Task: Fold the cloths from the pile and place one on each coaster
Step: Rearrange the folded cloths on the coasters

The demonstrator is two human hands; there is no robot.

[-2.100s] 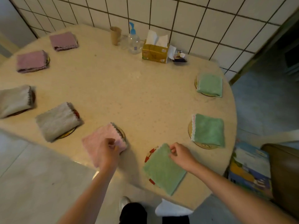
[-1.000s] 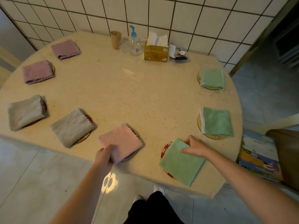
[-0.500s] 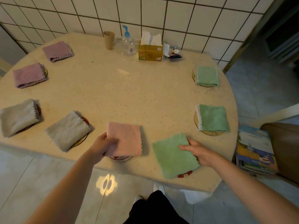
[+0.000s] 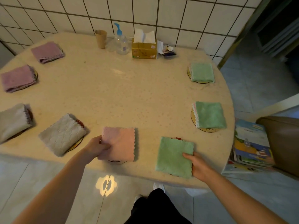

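A folded pink cloth [image 4: 120,143] lies over a coaster [image 4: 116,162] near the table's front edge; my left hand [image 4: 97,148] grips its left edge. To the right, a folded green cloth [image 4: 174,156] covers a red-rimmed coaster [image 4: 178,138]; my right hand [image 4: 196,165] holds its right edge, thumb on top. Other folded cloths sit on coasters: two grey ones [image 4: 62,134] [image 4: 13,122] and two purple ones [image 4: 17,78] [image 4: 47,52] on the left, two green ones [image 4: 209,114] [image 4: 202,72] on the right.
At the back of the round beige table [image 4: 121,88] stand a paper cup [image 4: 100,38], a pump bottle [image 4: 120,42] and a tissue box [image 4: 144,47]. A stack of books [image 4: 250,146] and a brown seat [image 4: 284,139] are on the right, off the table.
Both hands have turned and shifted their cloths: the pink and green ones now lie squarer to the table edge. The camera has drawn closer and shifted slightly.
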